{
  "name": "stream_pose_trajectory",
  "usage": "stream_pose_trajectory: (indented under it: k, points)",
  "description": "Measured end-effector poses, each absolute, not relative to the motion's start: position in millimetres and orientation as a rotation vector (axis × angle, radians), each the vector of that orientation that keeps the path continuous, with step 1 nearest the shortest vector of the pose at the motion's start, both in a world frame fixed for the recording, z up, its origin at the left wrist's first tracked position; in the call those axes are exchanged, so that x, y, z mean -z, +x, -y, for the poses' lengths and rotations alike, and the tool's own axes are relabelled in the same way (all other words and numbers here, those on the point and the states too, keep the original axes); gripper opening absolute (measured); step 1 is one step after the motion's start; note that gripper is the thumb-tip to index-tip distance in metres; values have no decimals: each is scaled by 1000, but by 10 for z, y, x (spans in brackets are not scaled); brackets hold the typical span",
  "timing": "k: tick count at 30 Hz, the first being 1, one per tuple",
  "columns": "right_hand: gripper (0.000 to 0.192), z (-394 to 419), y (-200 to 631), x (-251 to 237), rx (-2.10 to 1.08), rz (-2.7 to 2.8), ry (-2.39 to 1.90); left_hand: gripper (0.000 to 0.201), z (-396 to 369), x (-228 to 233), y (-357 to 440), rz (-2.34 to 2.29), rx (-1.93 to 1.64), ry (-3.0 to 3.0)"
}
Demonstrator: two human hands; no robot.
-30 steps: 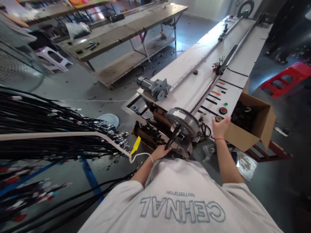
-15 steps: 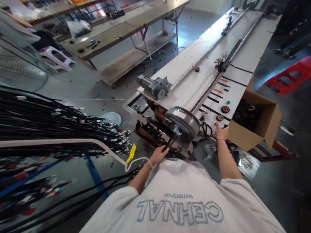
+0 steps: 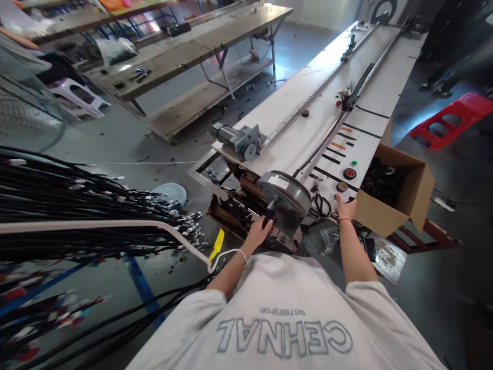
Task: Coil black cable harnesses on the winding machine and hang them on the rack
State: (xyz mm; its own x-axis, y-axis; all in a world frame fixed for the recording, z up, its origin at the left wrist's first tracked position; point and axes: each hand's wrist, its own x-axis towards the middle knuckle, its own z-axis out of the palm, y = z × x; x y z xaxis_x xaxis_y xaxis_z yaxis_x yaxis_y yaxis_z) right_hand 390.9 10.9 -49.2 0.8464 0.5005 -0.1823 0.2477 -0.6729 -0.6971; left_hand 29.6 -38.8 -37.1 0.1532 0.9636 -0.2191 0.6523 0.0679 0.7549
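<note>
Wheel point(image 3: 295, 194), grey, round, white-labelled: at near end of long white-topped bench point(image 3: 300, 141) | left hand point(image 3: 259, 231): curled round slim black handle point(image 3: 270, 209) on wheel's near side | right hand point(image 3: 346, 208): at bench edge beside round brown tape roll point(image 3: 342, 186), grip cannot be told | step: apparently cranking | next: seemingly needs firm handle hold
</note>
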Motion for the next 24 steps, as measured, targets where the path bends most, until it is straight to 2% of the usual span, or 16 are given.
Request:
stream_pose_trajectory:
  k: [5,13,19,24]
  points:
    - [79,-101,3923,514,-475,554,-2314,32,443,495,135,-1574,-456,1703]
    - [76,-123,3896,521,-436,563,-2357,28,696,884,-521,-1602,-28,1490]
    - [70,-144,3913,530,-429,563,-2361,43,956,644,-696,-1478,-1,1539]
    - [73,-143,3913,524,-441,587,-2365,46,1046,335,-578,-1499,-178,1473]
